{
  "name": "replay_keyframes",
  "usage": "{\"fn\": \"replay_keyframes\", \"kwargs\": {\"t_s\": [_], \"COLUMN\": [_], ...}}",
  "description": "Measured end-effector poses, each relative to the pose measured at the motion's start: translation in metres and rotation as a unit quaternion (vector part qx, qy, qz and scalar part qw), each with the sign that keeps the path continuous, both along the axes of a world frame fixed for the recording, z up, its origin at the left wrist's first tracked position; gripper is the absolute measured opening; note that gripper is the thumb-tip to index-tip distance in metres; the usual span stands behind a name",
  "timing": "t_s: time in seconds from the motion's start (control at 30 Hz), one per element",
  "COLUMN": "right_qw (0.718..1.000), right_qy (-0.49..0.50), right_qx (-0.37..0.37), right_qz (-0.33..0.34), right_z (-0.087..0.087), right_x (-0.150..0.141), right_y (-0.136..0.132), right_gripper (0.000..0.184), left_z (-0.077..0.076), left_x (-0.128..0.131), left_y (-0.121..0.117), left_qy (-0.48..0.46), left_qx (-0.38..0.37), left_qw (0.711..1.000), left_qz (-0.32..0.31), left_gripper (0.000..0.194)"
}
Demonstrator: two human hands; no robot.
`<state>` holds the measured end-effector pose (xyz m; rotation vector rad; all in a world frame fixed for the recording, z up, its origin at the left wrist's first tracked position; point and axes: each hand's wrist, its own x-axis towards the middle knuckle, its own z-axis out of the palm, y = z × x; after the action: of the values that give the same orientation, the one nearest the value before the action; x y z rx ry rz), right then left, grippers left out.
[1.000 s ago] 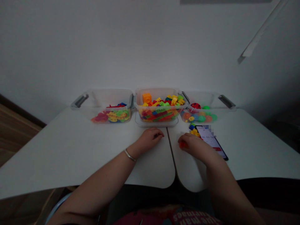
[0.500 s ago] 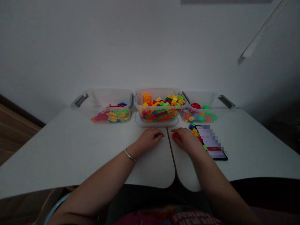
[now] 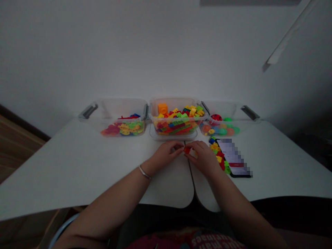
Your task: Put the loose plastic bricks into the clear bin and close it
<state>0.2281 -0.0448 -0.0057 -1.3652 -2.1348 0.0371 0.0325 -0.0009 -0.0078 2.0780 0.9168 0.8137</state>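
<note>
So from the head cam, both hands have closed in around the middle now. The small red brick [image 3: 187, 149] sits right over the seam between the two white desks [image 3: 77, 166], at about 12 o'clock from the wrists. Half a second back it was under the right hand [image 3: 203, 157], off to the right of the seam. That hand's fingers are now narrowed onto it, while the left hand [image 3: 164, 154] has curled in from the other side. Its fingertips [image 3: 181, 147] are right up against the brick, but I can't really tell if they're gripping it. The silver bangle [image 3: 144, 172] is still on the left wrist.

With the right hand shifted over, the loose pile of bricks [image 3: 219, 155] shows much better at about 2 o'clock from it, just beside the black smartphone [image 3: 234, 157], whose screen is pixelated. Up at 12 o'clock, the three clear plastic bins [image 3: 176, 102] haven't moved, all full of colourful toys.
</note>
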Motion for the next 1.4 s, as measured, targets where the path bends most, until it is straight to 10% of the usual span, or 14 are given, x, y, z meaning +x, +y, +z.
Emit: {"fn": "replay_keyframes", "kwargs": {"t_s": [0.33,0.57,0.87,1.07,1.4], "right_qw": [0.997,0.997,0.998,0.997,0.998], "right_qy": [-0.029,-0.048,-0.037,-0.028,-0.02], "right_qx": [0.069,0.041,-0.032,-0.051,-0.049], "right_qz": [0.019,-0.035,-0.044,-0.043,-0.039], "right_z": [-0.001,-0.02,-0.024,-0.021,-0.021], "right_x": [-0.005,0.014,0.018,0.019,0.022], "right_y": [-0.014,-0.031,-0.04,-0.042,-0.043], "right_gripper": [0.022,0.033,0.03,0.029,0.028], "left_z": [-0.002,0.006,0.075,0.11,0.096], "left_x": [0.008,0.003,-0.014,-0.018,0.002], "left_y": [-0.006,-0.006,0.003,0.026,0.03], "left_qy": [-0.005,-0.09,-0.157,0.003,0.306], "left_qx": [0.02,0.206,0.344,0.372,0.351], "left_qw": [0.999,0.973,0.888,0.888,0.847], "left_qz": [0.027,0.058,0.263,0.271,0.255], "left_gripper": [0.014,0.01,0.012,0.021,0.047]}}
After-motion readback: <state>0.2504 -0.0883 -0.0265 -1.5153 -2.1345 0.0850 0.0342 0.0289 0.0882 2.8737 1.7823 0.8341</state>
